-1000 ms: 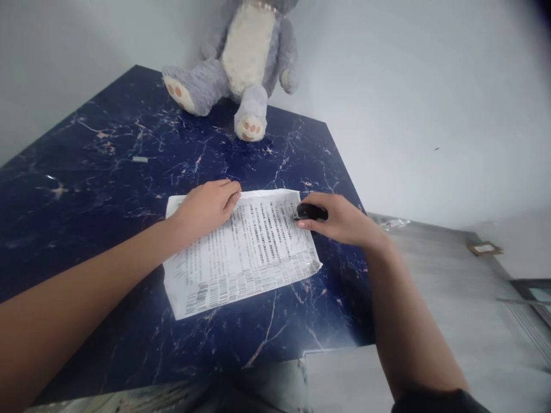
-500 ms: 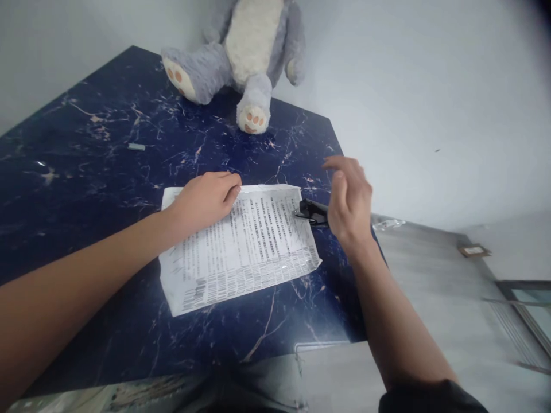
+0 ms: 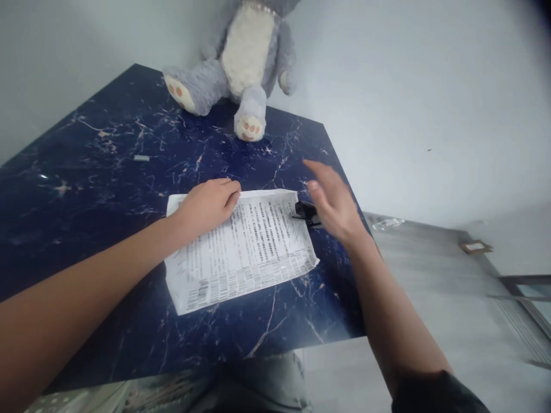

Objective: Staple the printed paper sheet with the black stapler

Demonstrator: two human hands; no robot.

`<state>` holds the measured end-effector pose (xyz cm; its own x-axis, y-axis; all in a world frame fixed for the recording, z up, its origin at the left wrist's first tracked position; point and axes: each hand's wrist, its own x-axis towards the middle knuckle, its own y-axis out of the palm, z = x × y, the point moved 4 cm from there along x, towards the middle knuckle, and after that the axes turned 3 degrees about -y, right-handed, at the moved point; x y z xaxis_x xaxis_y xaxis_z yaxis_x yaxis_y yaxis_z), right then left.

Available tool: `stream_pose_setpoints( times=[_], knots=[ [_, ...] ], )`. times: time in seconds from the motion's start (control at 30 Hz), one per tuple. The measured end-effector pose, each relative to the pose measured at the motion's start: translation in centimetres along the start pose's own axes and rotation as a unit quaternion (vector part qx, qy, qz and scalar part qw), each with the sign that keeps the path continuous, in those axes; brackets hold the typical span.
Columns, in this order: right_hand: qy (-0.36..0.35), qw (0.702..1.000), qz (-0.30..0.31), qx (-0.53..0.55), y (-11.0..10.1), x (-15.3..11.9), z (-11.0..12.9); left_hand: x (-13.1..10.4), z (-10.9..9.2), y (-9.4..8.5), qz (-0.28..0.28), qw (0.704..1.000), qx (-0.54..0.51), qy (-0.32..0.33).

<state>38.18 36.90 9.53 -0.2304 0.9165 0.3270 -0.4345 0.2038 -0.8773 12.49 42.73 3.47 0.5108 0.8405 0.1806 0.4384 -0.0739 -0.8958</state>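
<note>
Sheets of printed paper [image 3: 245,246] lie on the dark blue marbled table, with a crease and curled edges. My left hand [image 3: 209,203] rests on their upper left part, fingers closed at the far edge with the thumb tucked against them. A black stapler [image 3: 305,211] sits at the paper's right edge, its front end over the sheet. Above the stapler's rear is my right hand [image 3: 336,201], open, thumb and fingers apart. It covers the back of the stapler; whether it touches it I cannot tell.
A grey and white plush toy [image 3: 247,51] sits at the table's far edge against the wall. A small light grey block [image 3: 141,158] lies at the back left of the table [image 3: 107,189]. On the floor to the right are a clear wrapper [image 3: 388,223] and a brown box [image 3: 475,246].
My right hand has shifted left over the stapler, and its fingers have stretched out more. My left hand stays on the paper. The view has tilted slightly.
</note>
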Motion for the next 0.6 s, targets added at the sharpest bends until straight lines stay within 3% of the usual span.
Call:
stream_pose_setpoints(
  times=[0.07,0.2,0.27,0.43,0.6],
  knots=[
    [-0.011,0.998,-0.010,0.060,-1.7,0.1,-1.4,0.0,0.1,0.0,-0.001,1.000,-0.001,0.008],
    [-0.116,0.969,0.183,0.118,-1.2,0.0,-3.2,0.2,0.5,0.1,0.000,1.000,0.006,0.026],
    [-0.137,0.957,0.238,0.096,-0.6,-0.2,-4.4,0.3,0.7,0.1,0.001,0.999,0.009,0.033],
    [-0.042,0.978,0.194,0.065,-0.4,-0.3,-7.9,0.3,0.8,0.0,0.002,0.999,0.017,0.048],
    [-0.045,0.976,0.191,0.091,-0.3,-0.4,-7.9,0.3,0.8,-0.1,-0.001,0.999,0.016,0.048]
  ],
)
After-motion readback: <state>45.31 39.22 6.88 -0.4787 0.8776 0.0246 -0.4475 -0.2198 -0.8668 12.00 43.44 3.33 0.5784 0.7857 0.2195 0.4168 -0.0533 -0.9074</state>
